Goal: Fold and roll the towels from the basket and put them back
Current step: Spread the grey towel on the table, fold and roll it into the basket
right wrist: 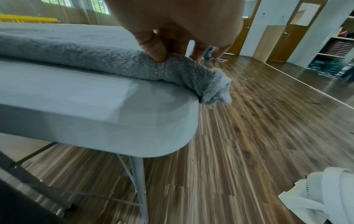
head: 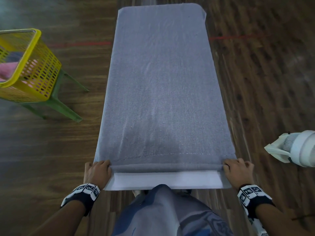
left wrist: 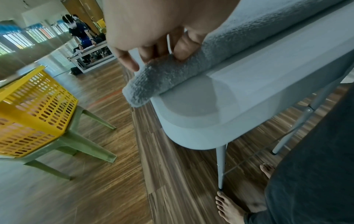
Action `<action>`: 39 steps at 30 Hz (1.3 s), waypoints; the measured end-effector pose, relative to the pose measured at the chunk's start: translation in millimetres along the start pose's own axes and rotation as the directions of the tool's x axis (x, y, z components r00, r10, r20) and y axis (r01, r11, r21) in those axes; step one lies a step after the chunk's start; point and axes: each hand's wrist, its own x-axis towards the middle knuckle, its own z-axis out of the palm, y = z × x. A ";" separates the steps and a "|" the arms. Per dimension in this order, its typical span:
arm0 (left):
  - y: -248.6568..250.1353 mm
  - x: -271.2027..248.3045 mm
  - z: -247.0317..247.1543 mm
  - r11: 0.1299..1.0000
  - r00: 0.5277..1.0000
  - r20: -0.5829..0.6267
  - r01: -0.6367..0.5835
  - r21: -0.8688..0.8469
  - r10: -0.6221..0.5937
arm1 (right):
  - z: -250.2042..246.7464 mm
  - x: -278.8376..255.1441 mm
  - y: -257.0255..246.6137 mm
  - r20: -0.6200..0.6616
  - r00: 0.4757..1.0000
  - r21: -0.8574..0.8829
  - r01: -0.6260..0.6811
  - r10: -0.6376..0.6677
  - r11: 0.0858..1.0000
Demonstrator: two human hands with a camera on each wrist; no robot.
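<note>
A grey towel (head: 160, 86) lies flat along a long white table (head: 167, 182) and covers nearly all of it. Its near end is turned into a thin roll (head: 166, 167) across the table's width. My left hand (head: 98, 169) grips the roll's left end (left wrist: 153, 81) with curled fingers (left wrist: 184, 50). My right hand (head: 237, 169) grips the right end (right wrist: 191, 72), thumb (right wrist: 155, 50) on top. Both ends of the roll stick out past the table's sides. A yellow perforated basket (head: 29, 65) at the left holds pink cloth.
The basket sits on a green plastic stool (head: 58, 103) left of the table. A white fan (head: 296, 149) stands on the wood floor at the right. My legs and bare feet (left wrist: 229, 207) are at the table's near end. Other people and tables are far off.
</note>
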 end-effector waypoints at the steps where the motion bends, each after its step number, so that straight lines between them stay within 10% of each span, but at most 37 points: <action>1: 0.6 0.1 -0.2 1.000 1.000 -0.018 0.023 0.001 -0.023 | -1.4 0.4 -1.5 0.011 1.000 -0.006 -0.017 0.017 1.000; 18: 12.0 -9.3 15.0 0.983 0.989 -0.144 0.001 -0.181 -0.028 | 12.8 5.8 11.0 0.001 0.992 0.314 0.117 -0.124 0.942; 39: -0.5 -57.9 34.8 0.994 0.971 -0.236 0.004 -0.106 -0.029 | 8.1 -47.8 11.0 0.058 0.998 0.113 -0.032 0.025 0.993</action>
